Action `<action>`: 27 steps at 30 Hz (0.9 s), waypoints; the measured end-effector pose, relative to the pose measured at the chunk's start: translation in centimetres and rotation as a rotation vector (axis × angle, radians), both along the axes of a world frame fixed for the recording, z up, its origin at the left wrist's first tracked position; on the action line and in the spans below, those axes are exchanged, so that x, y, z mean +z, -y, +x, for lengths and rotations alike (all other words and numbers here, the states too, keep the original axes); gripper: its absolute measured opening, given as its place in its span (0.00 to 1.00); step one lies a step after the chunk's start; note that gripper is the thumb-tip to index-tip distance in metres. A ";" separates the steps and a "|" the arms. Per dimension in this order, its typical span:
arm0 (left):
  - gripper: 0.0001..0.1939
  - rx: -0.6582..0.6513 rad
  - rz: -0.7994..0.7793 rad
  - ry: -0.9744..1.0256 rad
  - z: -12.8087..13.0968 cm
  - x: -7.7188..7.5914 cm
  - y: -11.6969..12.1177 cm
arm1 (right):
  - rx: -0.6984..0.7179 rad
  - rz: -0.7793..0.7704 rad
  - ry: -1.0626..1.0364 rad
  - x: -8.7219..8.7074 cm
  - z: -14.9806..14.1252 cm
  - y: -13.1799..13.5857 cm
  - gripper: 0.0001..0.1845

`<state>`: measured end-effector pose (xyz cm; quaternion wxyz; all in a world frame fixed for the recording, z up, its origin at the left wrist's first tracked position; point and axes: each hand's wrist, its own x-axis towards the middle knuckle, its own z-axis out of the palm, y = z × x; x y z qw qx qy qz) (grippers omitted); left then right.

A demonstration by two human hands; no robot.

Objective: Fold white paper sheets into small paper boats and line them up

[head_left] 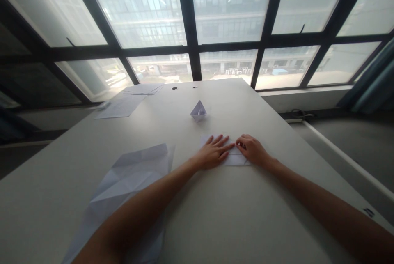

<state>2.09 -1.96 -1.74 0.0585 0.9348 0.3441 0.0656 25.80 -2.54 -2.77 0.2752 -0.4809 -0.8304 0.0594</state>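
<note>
A folded sheet of white paper lies flat on the table under both hands. My left hand rests on it with the fingers spread, palm down, covering its left and middle part. At the paper's right side, my right hand has thumb and forefinger pinched together on a flap of the paper. The pinched edge is partly hidden by the fingers. Beyond the hands stands a small folded paper boat with a pointed top.
Creased white paper lies at the left, partly beneath my left forearm. Flat sheets lie at the table's far left. The white table reaches toward large windows. A small dark object is near the right edge.
</note>
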 end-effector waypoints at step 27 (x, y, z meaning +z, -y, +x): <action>0.31 0.058 0.033 -0.003 0.1 -0.8 -0.3 | 0.030 0.017 0.184 -1.7 0.8 -0.9 0.23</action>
